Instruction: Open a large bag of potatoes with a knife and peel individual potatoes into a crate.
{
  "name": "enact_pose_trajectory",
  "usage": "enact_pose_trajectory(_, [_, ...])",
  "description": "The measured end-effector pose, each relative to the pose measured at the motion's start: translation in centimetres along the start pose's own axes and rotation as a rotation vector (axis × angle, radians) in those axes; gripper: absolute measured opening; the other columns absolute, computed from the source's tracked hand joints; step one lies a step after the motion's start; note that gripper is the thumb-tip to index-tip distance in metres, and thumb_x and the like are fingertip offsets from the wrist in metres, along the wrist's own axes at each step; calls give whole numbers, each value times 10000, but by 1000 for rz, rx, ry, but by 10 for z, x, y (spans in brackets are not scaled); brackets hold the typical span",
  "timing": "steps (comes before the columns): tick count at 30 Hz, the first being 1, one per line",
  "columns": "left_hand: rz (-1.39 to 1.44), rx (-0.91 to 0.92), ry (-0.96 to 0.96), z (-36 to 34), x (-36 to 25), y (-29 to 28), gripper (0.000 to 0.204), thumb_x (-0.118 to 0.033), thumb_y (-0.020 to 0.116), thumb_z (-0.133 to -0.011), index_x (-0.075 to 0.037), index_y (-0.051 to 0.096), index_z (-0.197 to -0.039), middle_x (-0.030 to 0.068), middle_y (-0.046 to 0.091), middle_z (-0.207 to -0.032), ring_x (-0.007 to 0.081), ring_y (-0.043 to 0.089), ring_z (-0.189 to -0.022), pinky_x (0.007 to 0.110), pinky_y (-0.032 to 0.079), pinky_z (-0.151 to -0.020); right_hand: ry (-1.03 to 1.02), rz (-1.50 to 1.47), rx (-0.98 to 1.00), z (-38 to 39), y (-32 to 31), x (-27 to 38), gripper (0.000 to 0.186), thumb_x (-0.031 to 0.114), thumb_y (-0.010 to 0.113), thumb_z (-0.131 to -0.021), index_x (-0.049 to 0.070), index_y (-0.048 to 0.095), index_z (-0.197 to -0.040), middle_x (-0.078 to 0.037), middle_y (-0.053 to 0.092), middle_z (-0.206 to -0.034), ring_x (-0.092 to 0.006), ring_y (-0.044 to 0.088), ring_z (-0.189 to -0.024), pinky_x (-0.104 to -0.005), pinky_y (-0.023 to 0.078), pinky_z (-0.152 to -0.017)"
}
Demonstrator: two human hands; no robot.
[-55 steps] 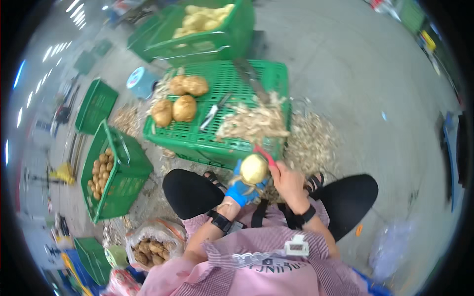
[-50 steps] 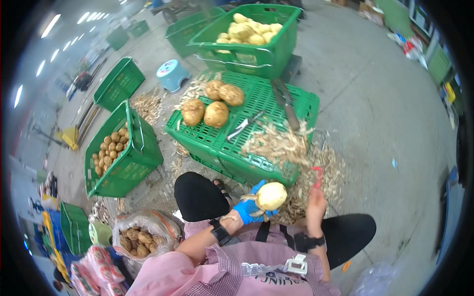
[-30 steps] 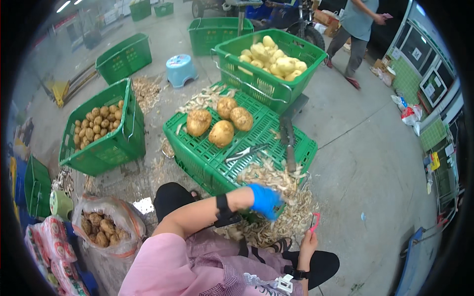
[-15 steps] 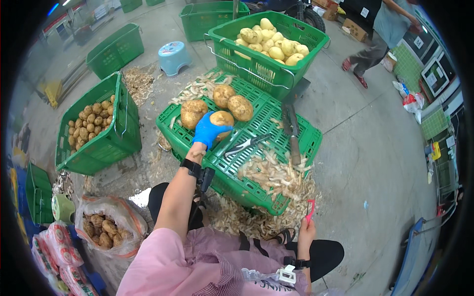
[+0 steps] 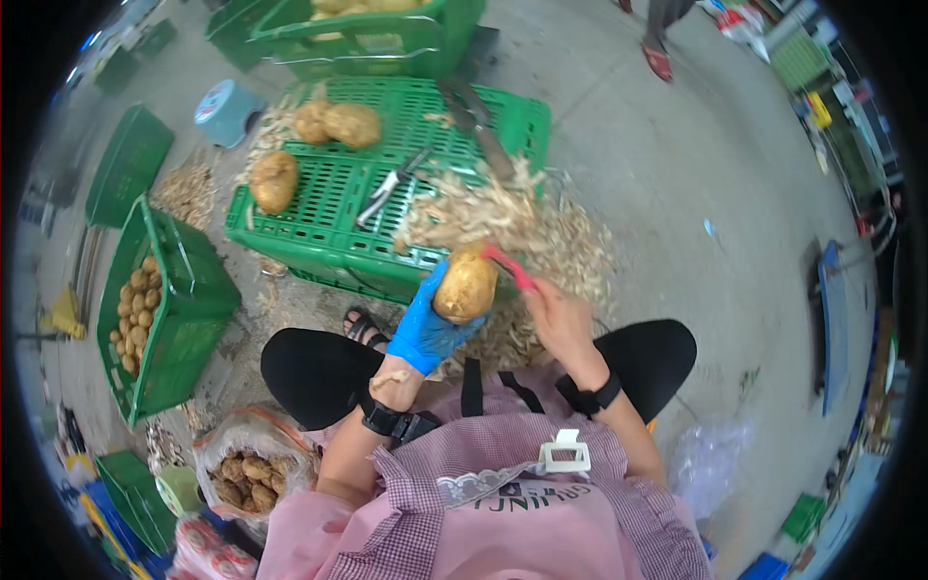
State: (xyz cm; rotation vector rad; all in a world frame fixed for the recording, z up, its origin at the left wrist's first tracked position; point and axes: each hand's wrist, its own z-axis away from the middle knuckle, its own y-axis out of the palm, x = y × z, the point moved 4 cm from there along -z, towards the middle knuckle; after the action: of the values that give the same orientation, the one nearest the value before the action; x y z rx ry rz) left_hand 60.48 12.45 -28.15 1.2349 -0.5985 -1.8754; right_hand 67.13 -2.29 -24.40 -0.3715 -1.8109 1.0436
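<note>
My left hand [image 5: 427, 327], in a blue glove, is closed around a large brown potato [image 5: 466, 286] above my lap. A red peeler [image 5: 509, 267] is gripped in my bare right hand [image 5: 561, 321], its head against the potato's upper right side. Just beyond, an upturned green crate [image 5: 329, 208] serves as a work surface. Three unpeeled potatoes lie at its left and far side, one potato [image 5: 275, 182] apart from the other two. A pair of peeler-like tools with pale handles [image 5: 387, 189] and a dark-bladed knife [image 5: 480, 130] rest there beside heaped peelings [image 5: 474, 211].
Behind the work crate stands a green crate [image 5: 406, 48] of peeled potatoes. On the left are a green crate [image 5: 184, 319] of small potatoes, a blue stool [image 5: 224, 113] and an open sack [image 5: 215, 445] of potatoes. A person's leg [image 5: 661, 34] shows at the far right.
My left hand has lifted a potato off the crate and brought it near my lap. My right hand has raised the peeler to it. The view has tilted down.
</note>
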Motion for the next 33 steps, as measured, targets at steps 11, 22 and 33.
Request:
enact_pose_trajectory(11, [117, -82, -65, -5, 29, -9, 473, -421, 440, -785, -127, 387, -1152, 41, 456, -1111, 175, 441, -1009, 314, 373, -823, -99, 290, -117, 8, 5, 17, 199, 277, 498, -768, 110, 471, -662, -76, 471, -447, -247, 478, -377, -358, 360, -350])
enact_pose_trajectory(22, [290, -119, -239, 19, 36, -11, 481, -474, 427, -773, -170, 406, -1145, 50, 465, -1089, 194, 475, -945, 318, 449, -703, 11, 244, -15, 10, 18, 5, 162, 281, 513, -760, 121, 521, -740, -79, 508, -494, -258, 488, -399, -357, 372, -374])
enact_pose_trajectory(33, [453, 20, -367, 19, 38, -14, 513, -469, 446, -768, -118, 393, -1138, 106, 472, -1055, 255, 544, -757, 273, 500, -556, 108, 268, -12, 7, 21, -5, 200, 292, 497, -771, 107, 502, -695, -83, 504, -517, -264, 483, -386, -377, 374, -370])
